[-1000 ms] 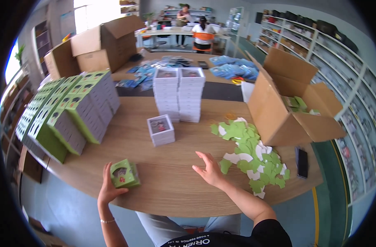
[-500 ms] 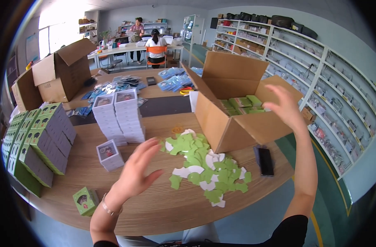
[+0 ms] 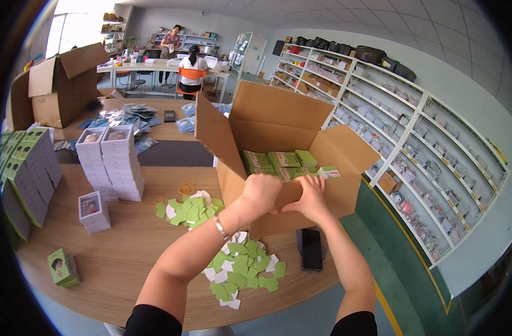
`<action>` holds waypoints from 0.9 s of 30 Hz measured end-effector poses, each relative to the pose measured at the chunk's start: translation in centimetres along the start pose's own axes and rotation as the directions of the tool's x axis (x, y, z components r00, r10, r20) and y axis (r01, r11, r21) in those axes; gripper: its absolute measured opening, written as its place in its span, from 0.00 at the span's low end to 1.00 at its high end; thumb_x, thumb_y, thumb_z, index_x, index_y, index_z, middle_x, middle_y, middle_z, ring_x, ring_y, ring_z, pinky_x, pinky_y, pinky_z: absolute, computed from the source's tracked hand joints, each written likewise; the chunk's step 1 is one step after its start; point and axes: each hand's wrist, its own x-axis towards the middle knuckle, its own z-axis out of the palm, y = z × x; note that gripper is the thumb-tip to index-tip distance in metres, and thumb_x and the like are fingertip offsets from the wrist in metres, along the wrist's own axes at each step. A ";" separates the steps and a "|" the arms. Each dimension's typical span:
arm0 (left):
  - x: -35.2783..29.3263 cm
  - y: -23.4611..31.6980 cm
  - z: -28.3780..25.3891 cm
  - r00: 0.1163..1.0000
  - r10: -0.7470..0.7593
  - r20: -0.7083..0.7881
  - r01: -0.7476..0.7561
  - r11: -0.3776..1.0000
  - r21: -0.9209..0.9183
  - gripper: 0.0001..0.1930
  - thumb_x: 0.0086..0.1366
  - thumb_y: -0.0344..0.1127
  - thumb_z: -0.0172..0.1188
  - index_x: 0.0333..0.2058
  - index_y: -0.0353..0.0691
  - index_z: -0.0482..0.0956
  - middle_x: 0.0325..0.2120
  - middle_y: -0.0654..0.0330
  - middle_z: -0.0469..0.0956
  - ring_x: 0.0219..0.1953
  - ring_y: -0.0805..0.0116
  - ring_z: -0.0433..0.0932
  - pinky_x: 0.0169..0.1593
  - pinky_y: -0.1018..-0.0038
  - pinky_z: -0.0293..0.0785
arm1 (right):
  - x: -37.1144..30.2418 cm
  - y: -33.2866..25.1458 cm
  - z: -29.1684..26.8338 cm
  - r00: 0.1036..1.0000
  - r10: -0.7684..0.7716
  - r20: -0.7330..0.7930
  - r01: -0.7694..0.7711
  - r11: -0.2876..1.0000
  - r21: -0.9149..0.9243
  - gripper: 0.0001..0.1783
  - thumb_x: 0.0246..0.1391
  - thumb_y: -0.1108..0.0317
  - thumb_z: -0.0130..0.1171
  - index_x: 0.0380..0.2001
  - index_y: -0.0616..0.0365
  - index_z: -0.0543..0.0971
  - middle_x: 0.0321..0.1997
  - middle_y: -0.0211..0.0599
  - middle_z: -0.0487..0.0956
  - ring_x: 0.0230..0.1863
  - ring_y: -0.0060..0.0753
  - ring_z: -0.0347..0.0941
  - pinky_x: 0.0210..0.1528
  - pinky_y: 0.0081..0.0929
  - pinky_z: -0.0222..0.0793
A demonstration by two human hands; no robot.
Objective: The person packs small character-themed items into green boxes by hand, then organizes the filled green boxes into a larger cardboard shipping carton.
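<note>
The open cardboard carton (image 3: pixel 345 193) stands on the table in front of me, several small green boxes (image 3: pixel 284 159) packed inside it. My left hand (image 3: pixel 262 195) is closed over the carton's near edge, fingers curled around the cardboard flap. Just to its right, my right hand (image 3: pixel 309 197) pinches the same flap, its thumb on my side and its fingers over the top. The near flap (image 3: pixel 284 221) hangs down below my hands. Green and white paper cut-outs (image 3: pixel 242 266) lie heaped beneath my left forearm, which hides part of the pile.
A black phone (image 3: pixel 311 249) lies by the carton's near right corner. To the left are stacked white boxes (image 3: pixel 111 162), a single open white box (image 3: pixel 94 211), a green box (image 3: pixel 62 267) and rows of green boxes (image 3: pixel 34 173). Two people work at a far table.
Both hands have come from apart in the air onto the carton's near flap and closed on it. The view has swung right, and the near flap now hangs lower.
</note>
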 end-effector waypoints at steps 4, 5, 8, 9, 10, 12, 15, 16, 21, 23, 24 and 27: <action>-1.2 0.6 2.6 0.954 -0.009 -0.300 0.036 0.996 0.085 0.28 0.37 0.44 0.77 0.33 0.37 0.72 0.21 0.54 0.80 0.29 0.59 0.83 0.33 0.68 0.77 | 0.7 1.6 -2.7 0.964 -0.089 0.249 0.029 0.972 0.235 0.35 0.35 0.55 0.76 0.48 0.57 0.75 0.49 0.38 0.77 0.58 0.35 0.68 0.69 0.46 0.45; -1.8 0.8 2.8 0.941 -0.029 -0.336 0.069 0.992 0.109 0.26 0.38 0.43 0.77 0.31 0.38 0.71 0.22 0.54 0.79 0.29 0.60 0.82 0.32 0.70 0.76 | 1.9 2.0 -4.9 0.933 -0.045 0.358 -0.146 0.860 0.490 0.27 0.43 0.62 0.72 0.47 0.59 0.77 0.47 0.36 0.80 0.51 0.29 0.74 0.61 0.37 0.63; -2.2 2.7 2.9 0.924 0.019 -0.381 0.033 0.991 0.129 0.24 0.39 0.40 0.75 0.29 0.38 0.69 0.23 0.57 0.78 0.28 0.63 0.81 0.32 0.71 0.75 | 6.3 10.2 -6.9 0.953 0.302 -0.008 -0.234 0.758 0.609 0.16 0.52 0.68 0.65 0.44 0.60 0.79 0.41 0.36 0.81 0.43 0.26 0.77 0.45 0.28 0.73; -2.1 2.7 3.8 0.927 0.016 -0.376 0.025 0.994 0.105 0.24 0.39 0.40 0.75 0.29 0.38 0.69 0.23 0.57 0.78 0.28 0.63 0.81 0.32 0.71 0.75 | 8.2 12.2 -6.6 0.934 0.357 0.018 -0.331 0.844 0.421 0.19 0.51 0.68 0.65 0.46 0.60 0.78 0.44 0.39 0.81 0.45 0.30 0.77 0.47 0.29 0.73; -2.2 3.4 4.1 0.908 0.034 -0.417 0.023 0.991 0.131 0.22 0.40 0.38 0.73 0.29 0.39 0.69 0.23 0.59 0.77 0.27 0.64 0.80 0.32 0.72 0.75 | 9.2 14.3 -6.3 0.913 0.407 0.023 -0.401 0.886 0.232 0.22 0.50 0.67 0.66 0.49 0.59 0.77 0.47 0.42 0.80 0.47 0.33 0.77 0.48 0.30 0.73; -2.4 4.3 4.4 0.868 0.068 -0.491 0.026 0.983 0.183 0.15 0.43 0.31 0.65 0.28 0.40 0.68 0.23 0.61 0.73 0.25 0.67 0.78 0.32 0.72 0.74 | 10.3 19.5 -3.9 0.902 0.385 0.198 -0.402 0.914 0.054 0.26 0.48 0.65 0.68 0.52 0.59 0.75 0.50 0.44 0.79 0.50 0.37 0.76 0.49 0.32 0.72; -2.7 3.9 3.7 0.879 0.074 -0.470 0.012 0.984 0.176 0.12 0.43 0.28 0.61 0.28 0.41 0.68 0.23 0.61 0.72 0.25 0.68 0.77 0.30 0.74 0.72 | 13.0 20.6 -1.1 0.745 0.426 0.514 -0.326 0.904 -0.276 0.40 0.40 0.60 0.73 0.58 0.54 0.71 0.58 0.43 0.75 0.56 0.40 0.73 0.54 0.34 0.71; -2.7 3.7 3.8 0.872 0.078 -0.483 0.010 0.984 0.177 0.12 0.42 0.28 0.60 0.27 0.41 0.67 0.22 0.62 0.72 0.24 0.69 0.77 0.29 0.75 0.71 | 13.8 19.9 -0.5 0.633 0.399 0.664 -0.220 0.914 -0.340 0.42 0.38 0.60 0.74 0.59 0.53 0.71 0.59 0.43 0.74 0.57 0.40 0.72 0.56 0.33 0.69; -2.2 3.3 3.9 0.860 0.089 -0.503 -0.013 0.988 0.153 0.13 0.40 0.27 0.60 0.26 0.41 0.67 0.21 0.64 0.71 0.23 0.70 0.75 0.27 0.76 0.70 | 15.8 20.1 2.9 0.308 0.533 0.788 -0.068 0.839 -0.540 0.45 0.31 0.54 0.75 0.58 0.49 0.73 0.60 0.39 0.73 0.56 0.39 0.72 0.55 0.35 0.71; -2.5 3.3 3.6 0.858 0.095 -0.506 -0.024 0.989 0.145 0.13 0.40 0.27 0.60 0.25 0.41 0.66 0.20 0.64 0.70 0.22 0.71 0.75 0.26 0.76 0.70 | 16.2 21.3 3.9 0.288 0.569 0.770 -0.025 0.809 -0.588 0.45 0.30 0.53 0.76 0.57 0.49 0.74 0.59 0.39 0.74 0.55 0.39 0.73 0.54 0.36 0.71; -2.6 3.3 3.5 0.853 0.099 -0.513 -0.022 0.988 0.154 0.13 0.39 0.28 0.60 0.25 0.42 0.66 0.20 0.65 0.70 0.22 0.71 0.74 0.26 0.76 0.69 | 16.3 21.9 4.2 0.277 0.602 0.748 0.022 0.775 -0.632 0.44 0.30 0.53 0.76 0.57 0.49 0.75 0.58 0.39 0.76 0.55 0.39 0.74 0.53 0.36 0.72; -2.3 3.1 3.8 0.848 0.090 -0.522 -0.007 0.987 0.159 0.14 0.39 0.28 0.61 0.25 0.42 0.66 0.19 0.65 0.69 0.21 0.71 0.73 0.25 0.77 0.68 | 16.6 21.3 5.8 0.294 0.653 0.698 0.035 0.722 -0.691 0.43 0.32 0.52 0.75 0.56 0.48 0.75 0.56 0.40 0.77 0.54 0.40 0.74 0.52 0.37 0.73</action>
